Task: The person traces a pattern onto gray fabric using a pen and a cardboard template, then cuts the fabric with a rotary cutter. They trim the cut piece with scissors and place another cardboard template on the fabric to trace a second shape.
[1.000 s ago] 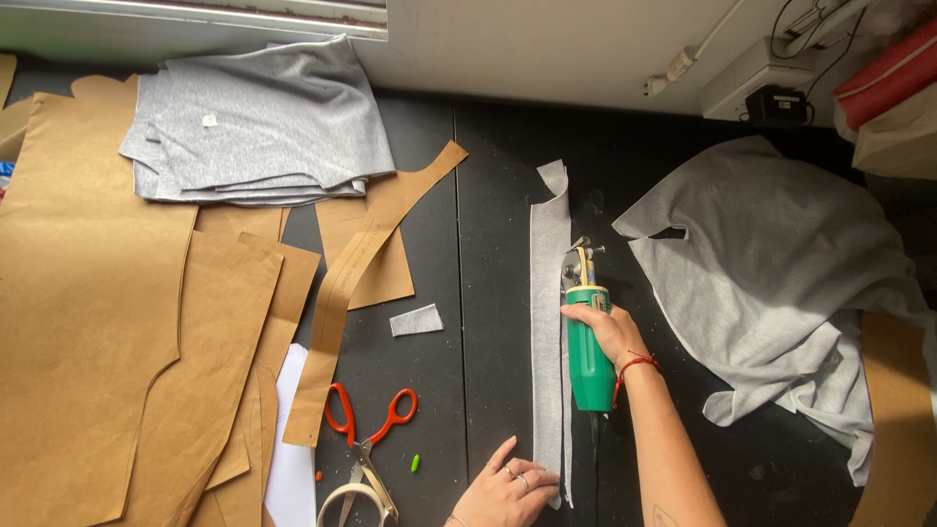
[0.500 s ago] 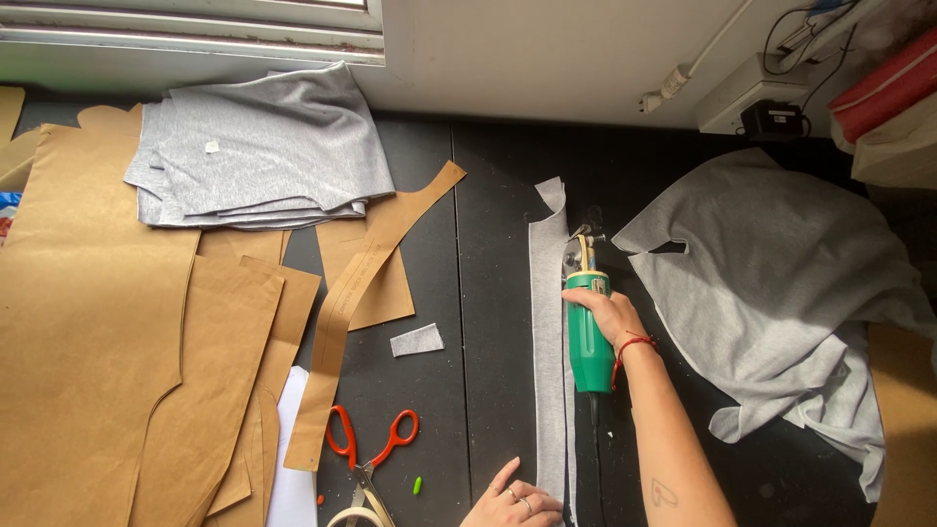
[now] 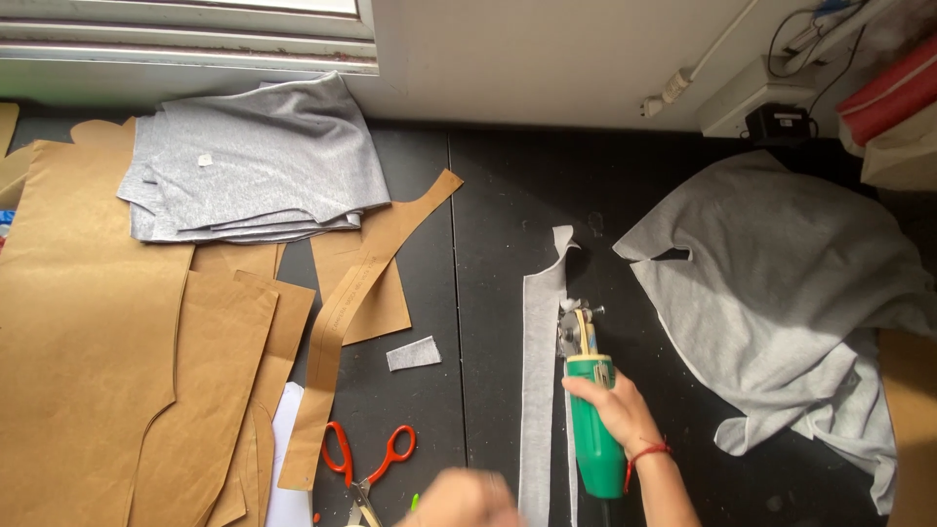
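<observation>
My right hand (image 3: 617, 408) grips a green electric fabric cutter (image 3: 593, 429), its metal blade head (image 3: 574, 327) at the upper part of a long grey fabric strip (image 3: 537, 381) on the black table (image 3: 488, 224). My left hand (image 3: 467, 500) is blurred at the bottom edge, just left of the strip's lower end; whether it touches the strip or holds anything is unclear. A red cord circles my right wrist.
Red-handled scissors (image 3: 369, 461) lie left of my left hand. Brown paper patterns (image 3: 88, 351) cover the left side, with a folded grey fabric stack (image 3: 249, 166) on top. A loose grey fabric pile (image 3: 791, 293) lies right. A small grey scrap (image 3: 413, 353) sits mid-table.
The view has shifted down so things sit higher in frame. My left hand has slid toward the bottom edge and is blurred. The cutter stays near the strip's upper part.
</observation>
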